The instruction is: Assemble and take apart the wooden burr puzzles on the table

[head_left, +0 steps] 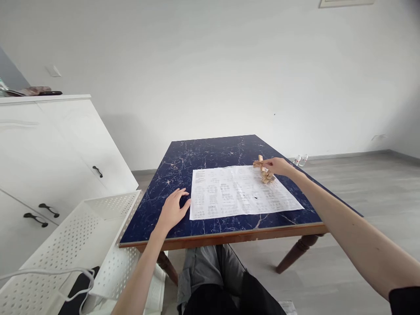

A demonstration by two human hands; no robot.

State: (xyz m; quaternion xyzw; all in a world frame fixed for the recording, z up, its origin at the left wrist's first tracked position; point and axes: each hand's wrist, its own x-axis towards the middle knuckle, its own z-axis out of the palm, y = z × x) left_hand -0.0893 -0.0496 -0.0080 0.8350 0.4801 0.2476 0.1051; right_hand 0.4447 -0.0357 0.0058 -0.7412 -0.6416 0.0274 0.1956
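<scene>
My left hand lies on the blue table with its fingers spread, just beside the left edge of a printed paper sheet. It holds nothing. Over the sheet's far right corner, my right hand pinches a light wooden puzzle piece with thumb and fingertips. Right below it, a cluster of interlocked wooden pieces rests on the paper. Whether the pinched piece is joined to this cluster is too small to tell. Rows of small printed diagrams cover the sheet.
The dark blue, marble-patterned table has a wooden edge. On the left are a white perforated rack with a white cable and a white cabinet. Clear bottles stand on the floor beyond the table's right side.
</scene>
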